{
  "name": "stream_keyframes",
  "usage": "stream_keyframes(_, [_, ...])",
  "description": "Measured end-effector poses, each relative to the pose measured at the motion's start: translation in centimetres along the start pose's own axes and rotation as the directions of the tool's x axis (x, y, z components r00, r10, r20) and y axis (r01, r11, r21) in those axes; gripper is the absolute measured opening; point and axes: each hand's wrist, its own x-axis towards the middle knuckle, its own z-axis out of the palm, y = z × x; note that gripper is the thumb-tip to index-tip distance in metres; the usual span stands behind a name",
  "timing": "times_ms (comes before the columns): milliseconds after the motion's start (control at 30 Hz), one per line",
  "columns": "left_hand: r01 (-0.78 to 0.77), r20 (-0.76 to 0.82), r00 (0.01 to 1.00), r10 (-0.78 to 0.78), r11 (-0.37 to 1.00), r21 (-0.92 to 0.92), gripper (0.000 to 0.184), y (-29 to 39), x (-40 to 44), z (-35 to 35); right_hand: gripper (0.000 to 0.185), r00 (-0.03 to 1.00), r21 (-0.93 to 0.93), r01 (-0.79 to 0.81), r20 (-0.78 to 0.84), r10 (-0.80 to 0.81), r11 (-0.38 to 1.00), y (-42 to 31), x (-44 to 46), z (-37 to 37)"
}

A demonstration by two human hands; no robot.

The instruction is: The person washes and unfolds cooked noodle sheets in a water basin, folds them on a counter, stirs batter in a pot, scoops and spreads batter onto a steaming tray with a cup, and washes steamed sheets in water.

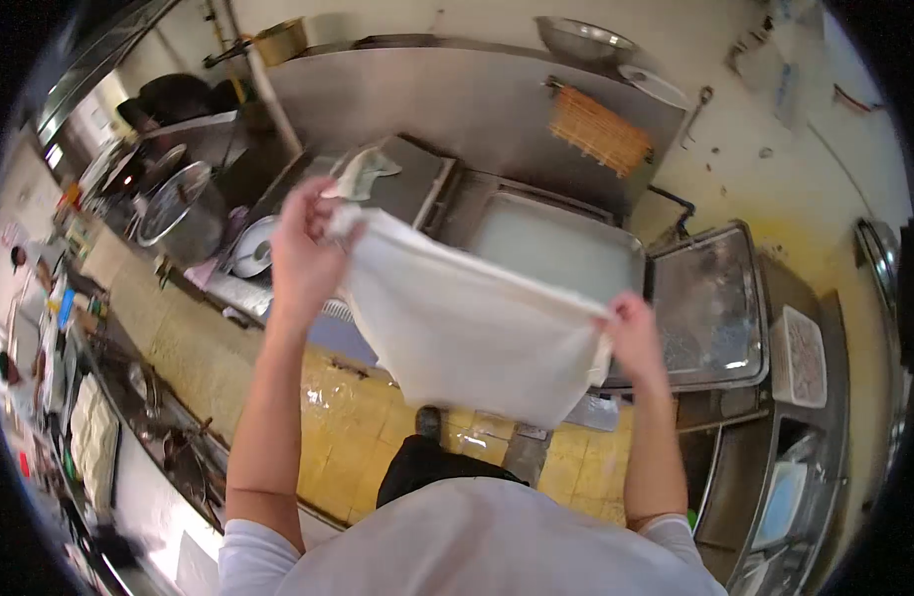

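Note:
A white cloth (pixel 477 323) hangs spread out between my two hands in front of my body. My left hand (pixel 313 238) pinches its upper left corner, fingers closed. At the upper right corner, my right hand (pixel 634 333) grips the cloth in the same way. Beyond the cloth is a rectangular metal vat (pixel 640 253) holding whitish, cloudy liquid (pixel 561 248). Another pale cloth (pixel 363 174) lies crumpled on a flat metal lid (pixel 417 177) behind my left hand.
A shallow metal tray (pixel 710 308) stands right of the vat. A large metal pot (pixel 184 214) and a plate (pixel 253 248) are at left. A woven mat (pixel 601 131) hangs on the back panel. The yellow tiled floor (pixel 348 427) looks wet. Other people work at far left.

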Motion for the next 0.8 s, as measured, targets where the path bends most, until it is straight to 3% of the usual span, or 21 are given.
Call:
stream_keyframes(67, [0.046, -0.052, 0.997, -0.052, 0.993, -0.112, 0.043, -0.3, 4.1, 1.4, 0.016, 0.977, 0.062, 0.199, -0.093, -0.193, 0.978, -5.0, 0.9, -4.1])
stream_keyframes(133, [0.115, -0.034, 0.992, -0.124, 0.974, -0.194, 0.027, -0.8, 7.4, 2.6, 0.016, 0.960, 0.085, 0.196, -0.222, -0.173, 0.977, -9.0, 1.3, -6.4])
stream_keyframes(167, [0.110, -0.020, 0.992, -0.124, 0.932, -0.345, 0.022, -1.1, 9.1, 4.5, 0.017, 0.939, 0.056, 0.226, -0.278, -0.202, 0.973, -10.2, 2.0, -7.5])
stream_keyframes(200, [0.102, -0.030, 0.991, -0.131, 0.876, -0.471, 0.020, -1.2, 10.1, 5.4, 0.017, 0.921, 0.040, 0.263, -0.308, -0.238, 0.964, -10.9, 2.5, -8.0])
stream_keyframes(267, [0.140, 0.025, 0.988, -0.151, 0.822, -0.552, 0.020, -4.1, 11.3, 7.0, 0.021, 0.906, 0.003, 0.237, -0.362, -0.220, 0.971, -9.8, 3.6, -8.0])
stream_keyframes(333, [0.118, 0.066, 0.993, -0.100, 0.895, -0.429, 0.016, -6.3, 11.0, 9.4, 0.023, 0.908, -0.065, 0.200, -0.364, -0.210, 0.978, -6.4, 5.2, -7.6])
stream_keyframes(400, [0.277, 0.286, 0.933, -0.220, 0.944, -0.179, 0.019, -8.6, 9.4, 11.6, 0.024, 0.908, -0.224, 0.096, -0.380, -0.177, 0.970, -0.7, 7.2, -6.4])
stream_keyframes(433, [0.202, 0.324, 0.937, -0.128, 0.958, -0.205, 0.021, -12.2, 8.4, 13.5, 0.027, 0.913, -0.460, 0.000, -0.362, -0.188, 0.888, 1.1, 7.5, -5.4])
stream_keyframes(467, [0.128, 0.358, 0.933, -0.037, 0.964, -0.235, 0.024, -16.6, 7.0, 16.0, 0.030, 0.921, -0.371, -0.074, -0.382, -0.080, 0.926, 4.3, 7.9, -4.0])
stream_keyframes(533, [0.205, 0.541, 0.828, -0.148, 0.978, -0.046, 0.028, -23.3, 3.8, 19.9, 0.039, 0.926, -0.505, -0.231, -0.376, 0.029, 0.831, 11.3, 9.0, -1.4])
stream_keyframes(567, [0.273, 0.619, 0.725, -0.302, 0.951, 0.145, 0.028, -22.6, 3.0, 20.6, 0.043, 0.934, -0.584, -0.276, -0.350, 0.070, 0.763, 9.5, 8.2, 1.4])
stream_keyframes(600, [0.304, 0.656, 0.602, -0.455, 0.891, 0.338, 0.029, -21.8, 2.4, 21.1, 0.045, 0.965, -0.630, -0.188, -0.263, 0.021, 0.754, 11.1, 8.2, 3.1])
stream_keyframes(700, [0.040, 0.805, 0.551, -0.219, 0.971, 0.237, 0.031, -26.8, -0.6, 23.5, 0.052, 0.996, -0.677, 0.002, -0.066, -0.064, 0.736, 14.7, 8.7, 8.0])
stream_keyframes(800, [-0.146, 0.848, 0.518, -0.113, 0.965, 0.217, 0.032, -29.8, -1.8, 25.1, 0.053, 0.997, -0.711, -0.012, 0.044, 0.062, 0.703, 15.3, 9.4, 10.6])
